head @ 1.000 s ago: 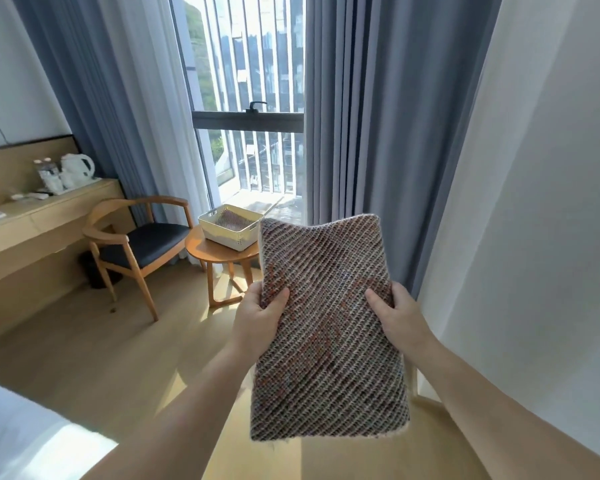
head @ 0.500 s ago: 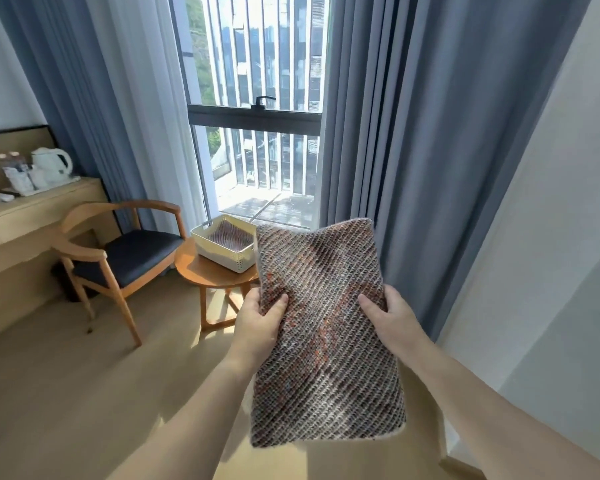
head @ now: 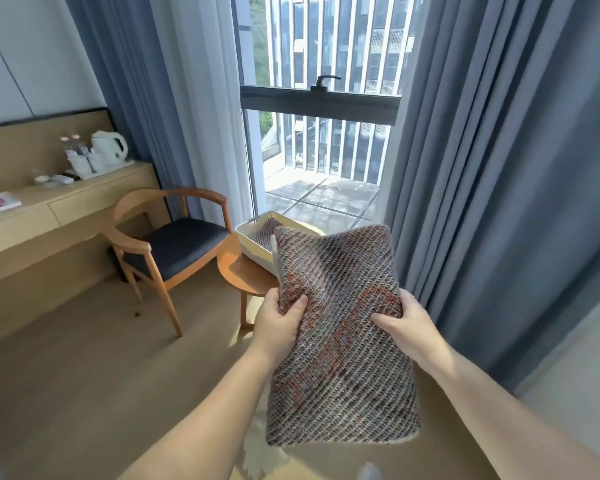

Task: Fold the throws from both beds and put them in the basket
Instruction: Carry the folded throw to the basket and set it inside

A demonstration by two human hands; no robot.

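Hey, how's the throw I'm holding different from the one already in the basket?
The held throw is in the air, gripped by the left hand and right hand; the basket throw lies inside the basket. The held throw shows fully; the basket throw is mostly hidden. Both share the same diagonal knit.

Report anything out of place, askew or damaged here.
Only a small dark speck on the floor by the chair looks stray; too small to identify. The throw, basket and table look in order.
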